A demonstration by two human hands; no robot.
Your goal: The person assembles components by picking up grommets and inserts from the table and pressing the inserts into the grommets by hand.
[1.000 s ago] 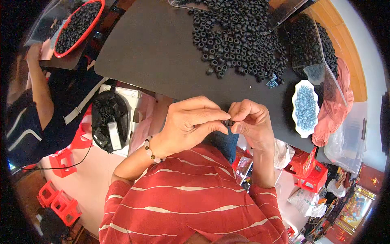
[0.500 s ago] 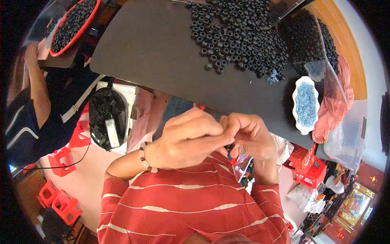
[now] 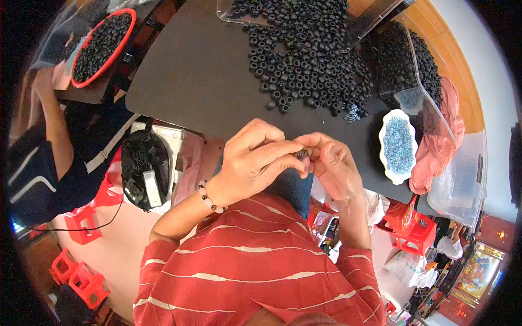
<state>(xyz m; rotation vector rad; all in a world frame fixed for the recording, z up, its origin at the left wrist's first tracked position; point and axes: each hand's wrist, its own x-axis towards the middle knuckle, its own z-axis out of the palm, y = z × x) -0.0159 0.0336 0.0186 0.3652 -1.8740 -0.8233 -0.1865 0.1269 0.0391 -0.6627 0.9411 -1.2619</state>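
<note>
Between thumb and fingertips my left hand point(image 3: 255, 160) pinches a small black bead point(image 3: 300, 155), held above my lap at the table's near edge. My right hand point(image 3: 334, 165) is curled close beside it, its fingertips by the bead; whether it holds anything is hidden. Beyond the hands, many loose black beads point(image 3: 304, 60) lie spread on the dark table point(image 3: 190, 70). A white scalloped dish point(image 3: 384, 145) of small blue pieces stands to the right, and a little cluster of blue pieces point(image 3: 352, 113) lies at the pile's near edge.
A clear bin point(image 3: 416, 68) of black beads and a pink cloth point(image 3: 435, 146) are at the right. Left are a co-worker's arm point(image 3: 57, 127), a red-rimmed basket point(image 3: 130, 32) of black beads and a black mesh bag point(image 3: 142, 157). Red stools point(image 3: 84, 223) stand on the floor.
Both hands have risen from nearer my lap toward the table edge. The bead now shows at my left fingertips, and my right fingers have loosened somewhat. The view has shifted slightly.
</note>
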